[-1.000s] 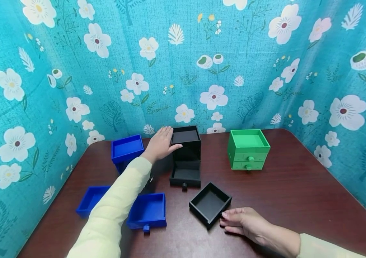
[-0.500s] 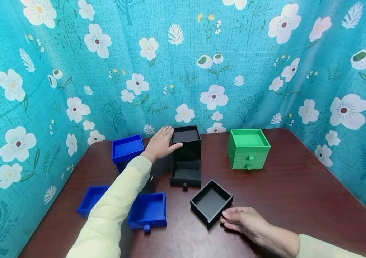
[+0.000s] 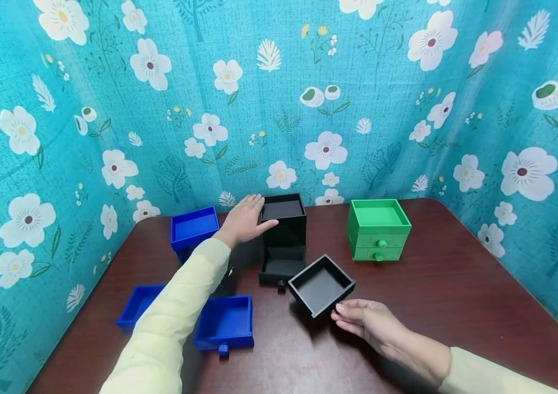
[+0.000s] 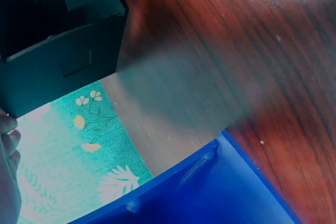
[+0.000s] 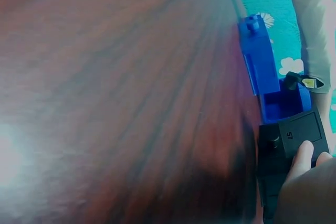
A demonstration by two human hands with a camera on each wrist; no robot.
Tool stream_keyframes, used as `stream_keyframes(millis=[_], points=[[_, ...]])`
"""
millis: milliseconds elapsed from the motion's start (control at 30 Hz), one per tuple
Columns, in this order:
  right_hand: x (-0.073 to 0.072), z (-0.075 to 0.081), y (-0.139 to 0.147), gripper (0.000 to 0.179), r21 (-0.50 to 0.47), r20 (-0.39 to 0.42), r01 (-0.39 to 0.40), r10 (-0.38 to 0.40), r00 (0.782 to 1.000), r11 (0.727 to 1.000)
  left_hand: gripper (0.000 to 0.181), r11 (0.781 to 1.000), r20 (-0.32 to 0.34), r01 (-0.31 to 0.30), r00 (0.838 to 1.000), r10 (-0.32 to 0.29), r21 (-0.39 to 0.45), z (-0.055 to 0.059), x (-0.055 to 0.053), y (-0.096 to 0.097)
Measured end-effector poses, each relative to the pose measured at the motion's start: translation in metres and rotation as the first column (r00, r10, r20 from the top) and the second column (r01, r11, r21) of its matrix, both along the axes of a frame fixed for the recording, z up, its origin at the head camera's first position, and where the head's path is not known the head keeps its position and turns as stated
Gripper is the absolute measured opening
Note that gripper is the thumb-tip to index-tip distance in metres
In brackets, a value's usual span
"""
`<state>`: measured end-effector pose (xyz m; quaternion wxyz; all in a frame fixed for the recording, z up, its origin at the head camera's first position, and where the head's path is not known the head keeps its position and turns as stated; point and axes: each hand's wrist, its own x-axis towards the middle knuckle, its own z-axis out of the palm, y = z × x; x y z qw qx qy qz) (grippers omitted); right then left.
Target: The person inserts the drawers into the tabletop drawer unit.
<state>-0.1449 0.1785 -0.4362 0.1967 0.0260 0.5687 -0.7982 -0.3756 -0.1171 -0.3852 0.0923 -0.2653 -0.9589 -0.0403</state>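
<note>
Pinching the black drawer [image 3: 321,285] at its near right side, your right grip [image 3: 375,328] is narrow, thumb and fingers drawn together there; exactly what they hold along that edge is hidden. The drawer lies left of this grip and a little beyond it, looks held off the surface [image 3: 456,306], dark beneath, and sits slantwise to the black cabinet [image 3: 284,209]. Its pinched side faces near right, the opposite side far left. The cabinet stands farther back and slightly left, with an opening [image 3: 284,234] above the lower drawer [image 3: 271,278], which juts out. By judgement, any move toward that opening turns on this angle, since the drawer is not square to it. Its sides look almost equal, so you cannot settle a long axis. Your right grip is the nearer; your left grip [image 3: 243,220] is well apart from the drawer, resting along the cabinet's left side with its thumb toward the front, not curled round anything.

Count three cabinets: one black, one blue cabinet [image 3: 194,225], one green cabinet [image 3: 379,232]. Count six drawers: two black, named above; two blue, the front blue drawer [image 3: 225,320] and left blue drawer [image 3: 136,303], both out on the surface; two green, both in.
</note>
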Motion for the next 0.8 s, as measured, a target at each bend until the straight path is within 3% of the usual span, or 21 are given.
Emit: stream_keyframes(millis=[400,800], points=[[-0.027,0.009,-0.026,0.005,-0.085,0.013,0.131,-0.13,0.991,0.988,0.09,1.0,0.009,0.01,1.0,-0.01,-0.005,0.001,-0.003,0.0],[-0.058,0.016,-0.058,0.013,-0.132,0.103,0.249,-0.236,0.966,0.96,0.09,1.0,0.013,0.005,1.0,-0.005,-0.009,0.002,-0.002,-0.001]])
